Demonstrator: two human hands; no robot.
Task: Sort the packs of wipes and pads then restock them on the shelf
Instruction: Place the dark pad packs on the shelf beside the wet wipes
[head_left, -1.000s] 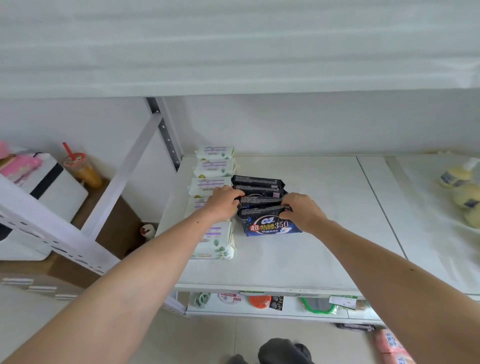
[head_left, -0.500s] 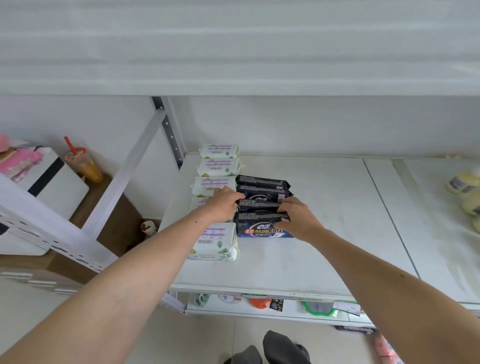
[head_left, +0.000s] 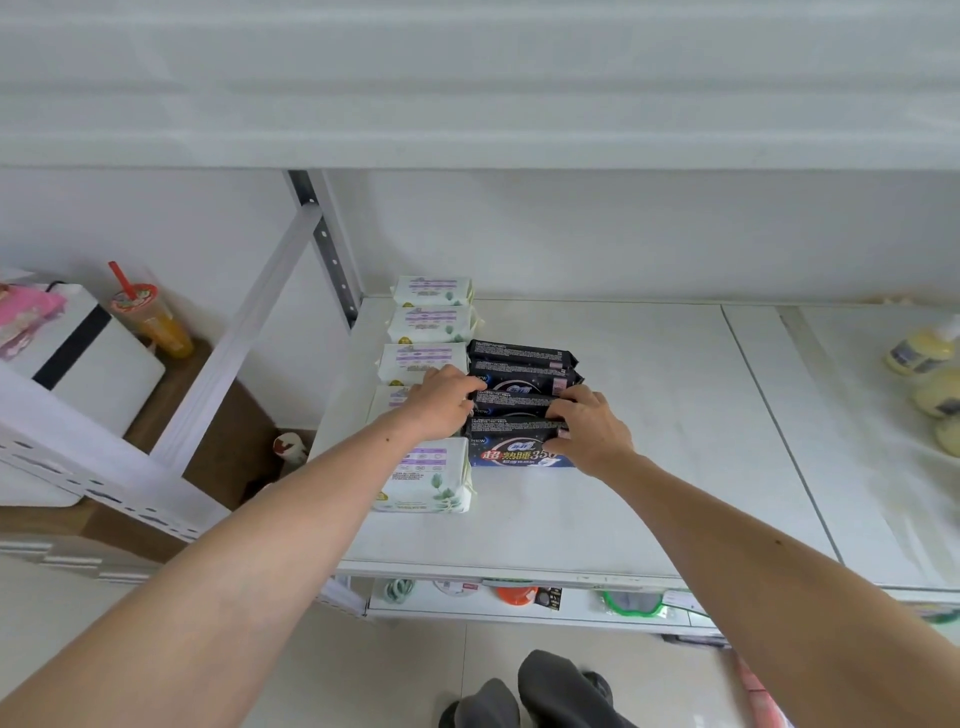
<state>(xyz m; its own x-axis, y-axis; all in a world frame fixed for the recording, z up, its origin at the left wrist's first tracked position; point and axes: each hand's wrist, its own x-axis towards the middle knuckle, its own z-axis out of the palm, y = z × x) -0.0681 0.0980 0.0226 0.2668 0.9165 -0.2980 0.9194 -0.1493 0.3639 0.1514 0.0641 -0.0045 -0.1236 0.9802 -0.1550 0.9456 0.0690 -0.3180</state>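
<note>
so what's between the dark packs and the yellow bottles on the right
Only bare shelf lies between the dark packs and the yellow bottles, as the head view shows.

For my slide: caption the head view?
Both hands straighten dark pad packs beside white wipe packs.

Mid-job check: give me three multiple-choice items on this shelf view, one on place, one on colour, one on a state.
1. The white packs stand where, against the dark packs?
A. left
B. right
C. on top

2. The straw in the drink cup is
A. green
B. red
C. black

3. The right hand is
A. hanging idle
B. on the bottles
C. gripping the front dark pack

Answers: 1 A, the white row lies along the shelf left edge. 2 B, a red straw sticks up. 3 C, thumb and fingers pinch its right end; the left hand touches the dark row's left side.
</note>
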